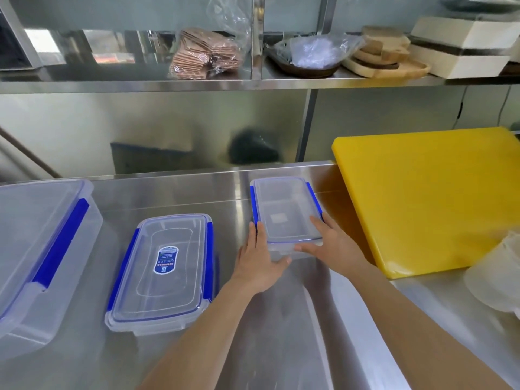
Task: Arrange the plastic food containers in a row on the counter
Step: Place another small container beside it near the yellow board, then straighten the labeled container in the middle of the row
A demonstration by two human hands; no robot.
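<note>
Table [168,192]: a stainless steel surface with a steel back wall and a shelf [197,85] above it.
Yellow cutting board [427,198]: a thick slab lying flat on the right of the table, its left edge just beside the smallest container.
Large container [36,249]: clear plastic with a lid and a long blue clip down its right side; it sits at the far left and is partly cut off by the picture's edge.
Medium container [166,271]: clear, rectangular with rounded corners, lid on, blue clips along both long sides, an oval blue-and-white label in the middle of the lid; it stands between the large one and the small one, apart from both.
Small container [284,212]: clear, lidded, with blue clips on its left and right sides and a faint square mark inside (I cannot read it); it rests on the table to the right of the medium one, its long side running away from the person.
Left hand [259,263]: its grip is on the small container's near left corner, fingers laid along the left side, thumb under the near edge.
Right hand [334,243]: its grip is on the near right corner, fingers spread flat on the lid's edge and across the near end.
</note>
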